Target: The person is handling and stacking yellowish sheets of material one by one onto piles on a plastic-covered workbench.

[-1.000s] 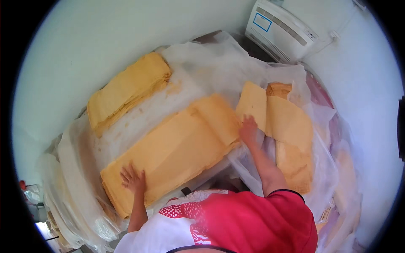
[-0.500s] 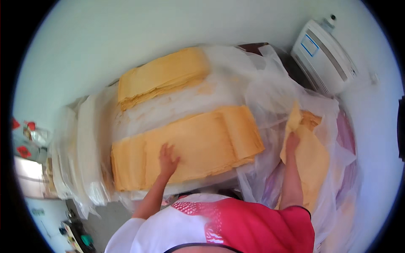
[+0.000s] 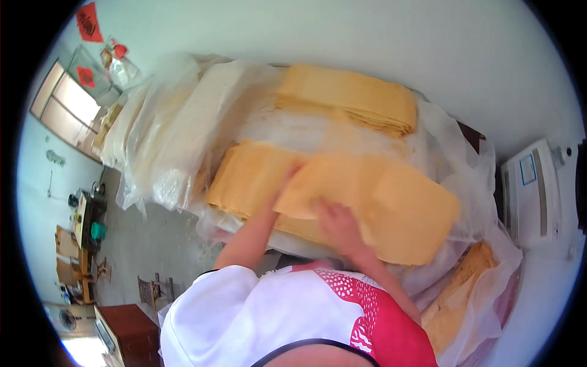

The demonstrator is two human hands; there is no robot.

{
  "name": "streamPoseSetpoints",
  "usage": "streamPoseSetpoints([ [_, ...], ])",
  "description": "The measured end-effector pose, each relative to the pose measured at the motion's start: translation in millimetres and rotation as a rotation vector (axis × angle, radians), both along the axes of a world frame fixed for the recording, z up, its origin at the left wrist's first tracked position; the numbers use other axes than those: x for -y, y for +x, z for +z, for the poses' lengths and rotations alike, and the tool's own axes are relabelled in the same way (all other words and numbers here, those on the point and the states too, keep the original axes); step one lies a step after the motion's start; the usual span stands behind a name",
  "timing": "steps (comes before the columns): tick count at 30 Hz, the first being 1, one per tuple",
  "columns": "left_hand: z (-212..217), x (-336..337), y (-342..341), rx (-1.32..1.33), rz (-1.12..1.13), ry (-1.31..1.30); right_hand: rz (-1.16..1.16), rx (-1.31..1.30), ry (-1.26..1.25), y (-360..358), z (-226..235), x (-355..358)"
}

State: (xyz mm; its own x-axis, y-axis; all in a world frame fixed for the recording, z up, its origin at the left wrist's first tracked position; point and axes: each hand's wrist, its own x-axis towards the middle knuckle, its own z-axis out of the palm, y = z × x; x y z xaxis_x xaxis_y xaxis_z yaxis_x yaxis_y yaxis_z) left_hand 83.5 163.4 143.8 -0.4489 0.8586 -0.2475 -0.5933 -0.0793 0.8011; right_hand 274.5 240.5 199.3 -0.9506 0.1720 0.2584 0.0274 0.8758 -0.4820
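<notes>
A thin, flexible yellow sheet [image 3: 416,208] spreads over the near stack of similar sheets [image 3: 244,177], its right part hanging past the stack. My right hand [image 3: 339,226] is closed on the sheet's near edge, slightly blurred. At the sheet's left end is my left hand [image 3: 292,177], smeared by motion and with its fingers mostly hidden, so its grip cannot be made out. Another folded stack of yellow sheets [image 3: 348,92] lies farther back, against the wall. To the lower right, more yellow sheets [image 3: 461,287] rest in clear plastic.
Clear plastic film [image 3: 440,134] covers the work surface. Long pale bundles wrapped in plastic [image 3: 195,116] line its left end. A white boxy appliance [image 3: 529,189] stands at the right by the wall. Beyond the left side are a grey floor [image 3: 159,232] and a brown cabinet [image 3: 131,333].
My right hand has carried a sheet leftward from the right-hand pile to the near stack. The left hand, spread flat on the stack before, is now at the sheet's end. The view has turned left.
</notes>
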Motion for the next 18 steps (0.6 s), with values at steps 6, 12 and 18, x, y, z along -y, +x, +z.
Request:
streamPoseSetpoints([
  [6, -79, 154, -88, 0.257, 0.145, -0.001, 0.210, 0.357, 0.152, -7, -2, 15],
  [12, -125, 165, -105, -1.070, 0.279, -0.808, -0.057, 0.251, 0.133, 1, -88, -27],
  [18, -68, 211, -220, -1.170, -0.024, -0.927, -0.117, 0.196, 0.113, -9, -98, -16],
])
